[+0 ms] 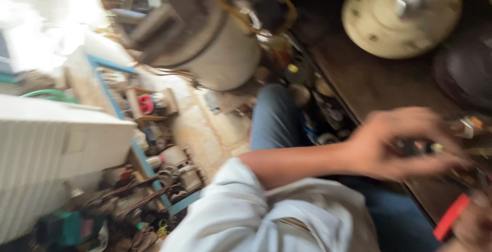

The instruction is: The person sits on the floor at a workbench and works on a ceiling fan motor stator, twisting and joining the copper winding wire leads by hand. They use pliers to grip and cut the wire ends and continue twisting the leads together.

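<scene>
White rolled sleeve (246, 211) up close, and the left hand (394, 142) reaches over the dark wooden worktop (369, 83), fingers curled round a small dark blurred part (412, 147). It looks light and rigid, best pinched at its middle. The right hand (474, 226) sits at the corner by a red flat strip (451, 216); I cannot tell its grip.

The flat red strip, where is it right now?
In the head view, the flat red strip lies at the lower right, on the edge of the dark brown workbench, just below the person's outstretched left hand.

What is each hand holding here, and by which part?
The left hand closes around a small dark object; blur hides what it is and where it is gripped. The right hand is at a red-handled tool; the grip is unclear.
</scene>
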